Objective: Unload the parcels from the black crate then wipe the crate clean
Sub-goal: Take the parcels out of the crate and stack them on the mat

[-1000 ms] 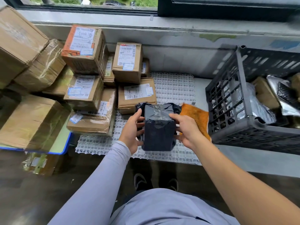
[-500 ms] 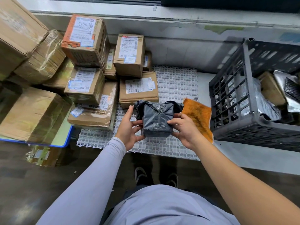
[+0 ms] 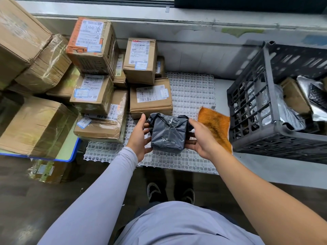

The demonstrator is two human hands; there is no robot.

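Between our hands: one black-wrapped parcel (image 3: 168,132) on the white grid mat (image 3: 191,89). Our left hand (image 3: 139,137) lies spread against its left side; our right hand (image 3: 201,138) cups its right side, fingers tucked beneath. Right of our right hand: orange cloth (image 3: 215,124), then the black crate (image 3: 276,110), parcels inside. Left of our left hand: stacked cardboard boxes (image 3: 92,92).
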